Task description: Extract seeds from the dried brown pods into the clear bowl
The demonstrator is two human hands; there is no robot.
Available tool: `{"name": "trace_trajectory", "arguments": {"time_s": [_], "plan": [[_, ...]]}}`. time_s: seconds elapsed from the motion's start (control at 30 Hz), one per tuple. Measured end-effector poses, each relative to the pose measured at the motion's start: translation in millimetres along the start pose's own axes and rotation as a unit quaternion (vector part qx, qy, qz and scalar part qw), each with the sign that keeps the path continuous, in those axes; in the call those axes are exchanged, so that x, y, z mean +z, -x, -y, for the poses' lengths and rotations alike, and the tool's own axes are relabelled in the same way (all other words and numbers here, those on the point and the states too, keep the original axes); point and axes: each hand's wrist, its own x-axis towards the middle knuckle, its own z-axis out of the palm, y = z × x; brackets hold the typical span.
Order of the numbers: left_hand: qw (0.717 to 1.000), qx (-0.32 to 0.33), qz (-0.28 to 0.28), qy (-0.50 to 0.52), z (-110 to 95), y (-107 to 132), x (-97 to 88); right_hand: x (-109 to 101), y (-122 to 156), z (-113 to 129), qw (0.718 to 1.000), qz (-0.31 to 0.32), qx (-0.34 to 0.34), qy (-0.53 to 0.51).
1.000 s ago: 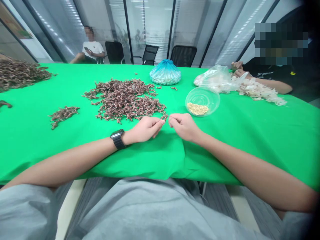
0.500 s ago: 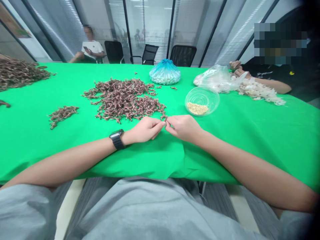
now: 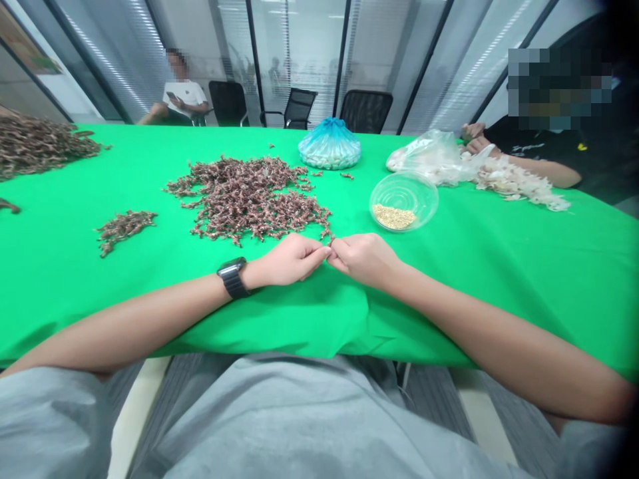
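Observation:
My left hand (image 3: 294,258), with a black watch (image 3: 233,277) on its wrist, is closed in a pinch. The fingertips of my right hand (image 3: 368,258) meet it, also pinched. Between them a bit of a small brown twisted piece (image 3: 331,241) shows; the fingers cover most of it. Just beyond my left hand lies a broad pile of similar brown, dried-looking pieces (image 3: 249,199). A smaller heap (image 3: 124,227) sits to its left. Past my right hand is a clear round plastic bowl (image 3: 426,211), tilted toward me, with pale golden bits (image 3: 394,217) inside.
The table has a green cloth (image 3: 309,319). A large brown heap (image 3: 42,146) lies far left. A blue-tinted tied bag (image 3: 329,148) stands at the back. At right, a co-worker's hands (image 3: 476,140) are behind a clear bag (image 3: 424,156) and whitish scraps (image 3: 519,181).
My right hand has shifted slightly left and down, so its fingertips now press closer to those of my left hand. The piles and bowl are unchanged.

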Motion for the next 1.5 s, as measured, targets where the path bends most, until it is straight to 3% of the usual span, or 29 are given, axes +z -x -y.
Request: {"name": "trace_trajectory", "arguments": {"time_s": [0.2,0.37,0.47,0.6,0.73,0.93,1.2,1.5], "plan": [[1.000,0.015,0.007,-0.002,0,0,0.0,2,1,2,1.000,-0.006,0.002,-0.010],[1.000,0.022,0.012,0.003,0,0,0.1,13,3,-1,0.992,-0.091,0.011,-0.085],[1.000,0.019,0.007,0.004,0,1,-1.0,16,3,0,0.970,-0.147,0.038,-0.188],[1.000,0.018,0.000,0.005,-1,1,-3.2,12,1,4,0.934,-0.177,0.082,-0.301],[0.999,0.030,-0.014,-0.013,0,2,-3.6,9,-1,5,0.919,-0.184,0.098,-0.336],[0.996,0.049,-0.050,-0.051,4,1,-0.3,13,0,-2,0.940,-0.180,0.040,-0.288],[0.995,0.059,-0.056,-0.064,4,0,1.2,14,1,-4,0.953,-0.171,0.029,-0.250],[0.992,0.082,-0.056,-0.080,2,2,1.4,8,-1,1,0.917,-0.165,0.066,-0.357]]}}
